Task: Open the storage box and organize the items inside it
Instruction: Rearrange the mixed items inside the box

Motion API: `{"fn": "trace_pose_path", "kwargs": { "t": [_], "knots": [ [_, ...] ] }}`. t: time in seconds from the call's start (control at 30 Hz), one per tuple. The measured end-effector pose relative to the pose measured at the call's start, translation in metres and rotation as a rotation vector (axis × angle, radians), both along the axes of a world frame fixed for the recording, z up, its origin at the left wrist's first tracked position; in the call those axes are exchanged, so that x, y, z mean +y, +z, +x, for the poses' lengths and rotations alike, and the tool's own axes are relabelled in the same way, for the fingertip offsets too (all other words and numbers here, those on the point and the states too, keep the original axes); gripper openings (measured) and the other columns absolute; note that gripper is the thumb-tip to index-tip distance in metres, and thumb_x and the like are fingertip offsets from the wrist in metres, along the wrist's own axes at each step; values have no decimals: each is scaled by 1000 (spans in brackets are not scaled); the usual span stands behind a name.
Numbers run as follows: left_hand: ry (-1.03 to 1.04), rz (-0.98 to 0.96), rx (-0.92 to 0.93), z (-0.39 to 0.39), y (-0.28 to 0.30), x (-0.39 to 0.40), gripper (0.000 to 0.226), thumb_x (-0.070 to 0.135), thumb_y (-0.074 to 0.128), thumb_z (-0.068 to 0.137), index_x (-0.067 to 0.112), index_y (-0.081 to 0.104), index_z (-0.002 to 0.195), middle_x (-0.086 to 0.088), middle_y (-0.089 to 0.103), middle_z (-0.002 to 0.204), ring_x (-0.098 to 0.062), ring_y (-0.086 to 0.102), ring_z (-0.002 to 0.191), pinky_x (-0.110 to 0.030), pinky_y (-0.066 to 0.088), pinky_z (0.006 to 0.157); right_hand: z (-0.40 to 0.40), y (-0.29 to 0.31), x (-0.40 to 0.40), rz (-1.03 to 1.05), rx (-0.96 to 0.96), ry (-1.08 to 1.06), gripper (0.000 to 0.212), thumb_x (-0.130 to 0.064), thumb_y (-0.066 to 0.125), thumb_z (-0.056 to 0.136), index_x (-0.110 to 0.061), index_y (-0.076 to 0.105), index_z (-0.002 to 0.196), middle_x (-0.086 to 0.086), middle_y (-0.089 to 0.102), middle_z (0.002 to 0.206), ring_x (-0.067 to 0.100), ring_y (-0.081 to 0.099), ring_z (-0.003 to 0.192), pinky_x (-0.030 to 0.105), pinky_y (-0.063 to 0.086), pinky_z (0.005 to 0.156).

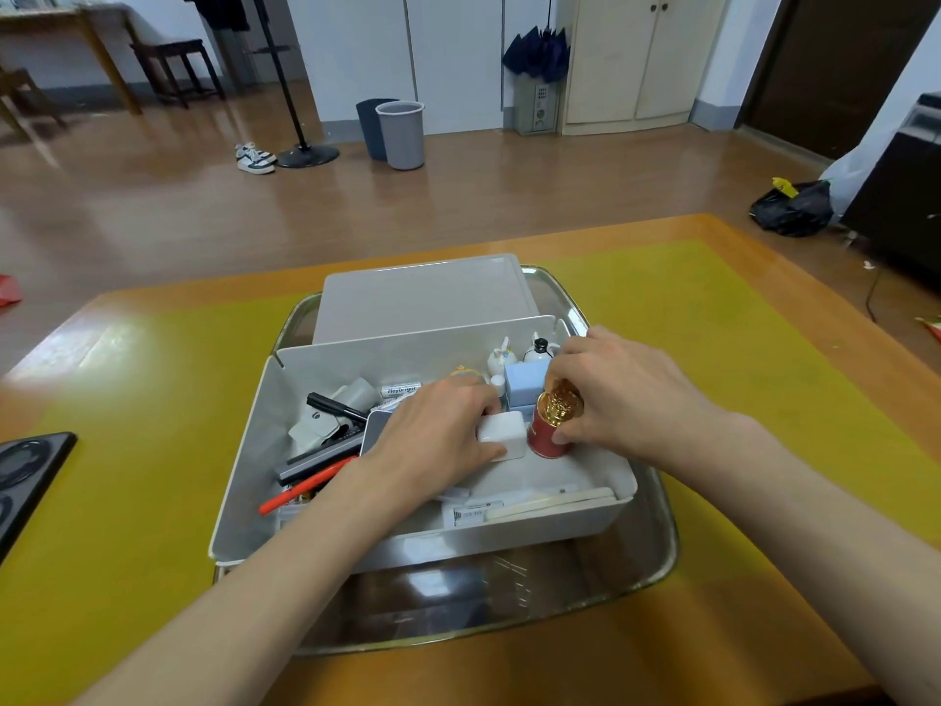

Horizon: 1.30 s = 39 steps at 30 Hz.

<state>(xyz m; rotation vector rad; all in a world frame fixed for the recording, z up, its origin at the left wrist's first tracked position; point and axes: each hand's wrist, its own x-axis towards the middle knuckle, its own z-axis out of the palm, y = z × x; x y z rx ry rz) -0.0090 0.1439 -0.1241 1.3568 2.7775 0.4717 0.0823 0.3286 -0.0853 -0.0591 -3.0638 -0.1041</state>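
inside one storage box [244, 481], two hands: left hand [438, 430], right hand [618, 394]

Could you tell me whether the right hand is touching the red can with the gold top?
Touching: the head view shows the right hand wrapped around the red can.

White storage box [244, 481] sits open, lid [422, 298] just behind it. Inside: pens at the box's left, red gold-topped can [552, 425] and white block [504, 434] mid-box.
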Motion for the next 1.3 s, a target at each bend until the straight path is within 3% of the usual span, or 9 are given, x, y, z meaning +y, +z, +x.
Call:
{"fn": "trace_pose_path", "kwargs": {
  "t": [0.27, 0.57, 0.67, 0.77, 0.87, 1.0, 1.13, 1.23, 1.3],
  "knots": [
    [-5, 4, 40, -1, -4, 2, 37, 50, 76, 78, 28, 64, 105, 8, 50, 101, -17, 49, 96, -31, 31, 65, 4, -6, -1, 26, 31, 16, 40, -49, 74, 78, -29, 62, 111, -9, 59, 105, 17, 47, 103, 30, 32, 66],
    [-40, -34, 41, -8, 27, -19, 52, 55, 78, 74, 33, 62, 118, 11, 59, 106, -17, 57, 98, -34, 47, 68, 5, 1, -1, -31, 93, -12, 44, -56, 70, 80, -31, 64, 116, -9, 60, 109, 16, 47, 104, 30, 27, 64],
    [-23, -62, 33, -18, 38, -58, 51, 51, 79, 74, 33, 64, 119, 12, 58, 113, -15, 54, 108, -39, 51, 80, 5, 6, -3, -87, 207, 25, 39, -53, 65, 84, -29, 65, 115, -11, 61, 109, 14, 47, 104, 31, 27, 60],
    [-29, -194, 0, -16, 33, -88, 66, 49, 81, 73, 29, 57, 132, 10, 53, 129, -14, 48, 121, -40, 49, 93, 6, 9, -12, -189, 227, 120, 20, -50, 61, 89, -33, 66, 99, -14, 64, 92, 12, 55, 89, 29, 33, 54],
    [-45, -231, 17, -12, 23, -92, 74, 48, 79, 75, 33, 48, 141, 13, 47, 137, -12, 44, 126, -35, 48, 95, 6, 8, -23, -235, 73, 181, 22, -53, 58, 91, -35, 69, 94, -18, 65, 77, 1, 52, 67, 20, 28, 52],
    [-73, -245, 127, -14, 14, -90, 83, 50, 77, 76, 31, 37, 146, 8, 46, 138, -17, 44, 124, -36, 47, 92, 10, -1, -36, -221, -274, 195, 28, -57, 57, 91, -34, 72, 92, -19, 64, 75, 2, 58, 72, 20, 31, 53],
    [-47, -257, 133, -17, 11, -86, 78, 51, 82, 68, 27, 45, 132, 6, 45, 121, -17, 47, 110, -36, 51, 81, 11, -1, -38, -347, -505, 141, 46, -56, 54, 97, -25, 58, 64, -8, 52, 59, 7, 44, 53, 31, 37, 54],
    [-16, -255, 60, -18, 13, -82, 64, 50, 81, 69, 26, 52, 121, 5, 42, 113, -16, 50, 99, -40, 56, 78, 9, 6, -37, -453, -611, 120, 36, -58, 58, 94, -38, 64, 65, -17, 61, 64, 1, 52, 59, 25, 40, 60],
    [-1, -256, 40, -18, 17, -84, 48, 47, 77, 74, 24, 57, 111, 4, 42, 108, -17, 53, 93, -42, 56, 75, 8, 8, -37, -468, -645, 98, 21, -56, 63, 92, -40, 72, 83, -21, 71, 81, -2, 61, 75, 19, 45, 66]
  ]
}}
